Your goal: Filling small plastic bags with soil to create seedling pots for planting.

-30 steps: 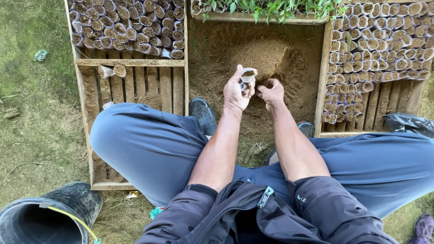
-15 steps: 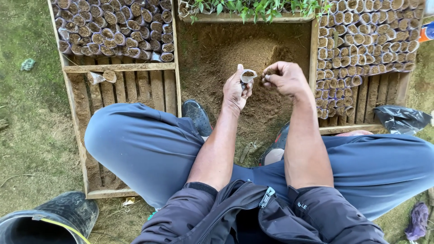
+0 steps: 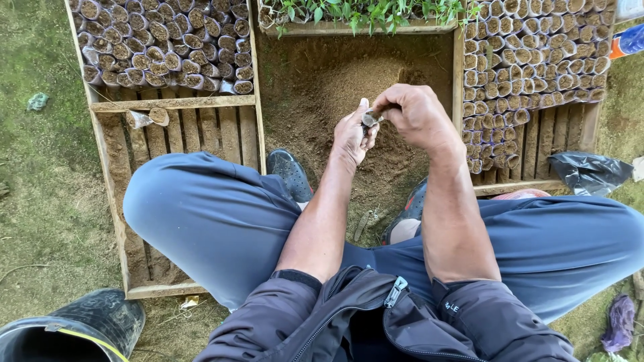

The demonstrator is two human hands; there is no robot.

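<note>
Hands: both are meeting over the soil pile point(image 3: 349, 87), above the gap between the knees.
Left hand: the left hand point(image 3: 350, 136) is curling its fingers around a small clear bag point(image 3: 369, 119), gripping it upright from the side.
Right hand: the right hand point(image 3: 417, 115) is hovering bunched directly over the bag's mouth, fingertips pinched together and pointing down; whatever they are pinching is hidden, probably soil, though it is too small to tell.
Bag: sitting between the two hands, mostly covered by them, only a sliver of plastic showing.
Soil: lying loose in a brown mound inside the wooden frame point(image 3: 459, 74), just beyond the hands.
Left crate: the slatted crate on the left point(image 3: 174, 104) is holding rows of filled bags point(image 3: 161, 40) at its far end; one filled bag is lying on its side on the bare slats.
Right crate: the crate on the right point(image 3: 530, 184) is packed with more filled bags point(image 3: 537, 47), bare slats showing nearest the knee.
Seedlings: green seedlings point(image 3: 362, 10) are growing along the far edge of the soil.
Near ground: a black bucket point(image 3: 74, 328) is lying by the left leg; a black plastic sheet point(image 3: 590, 173) is crumpled beside the right crate.
</note>
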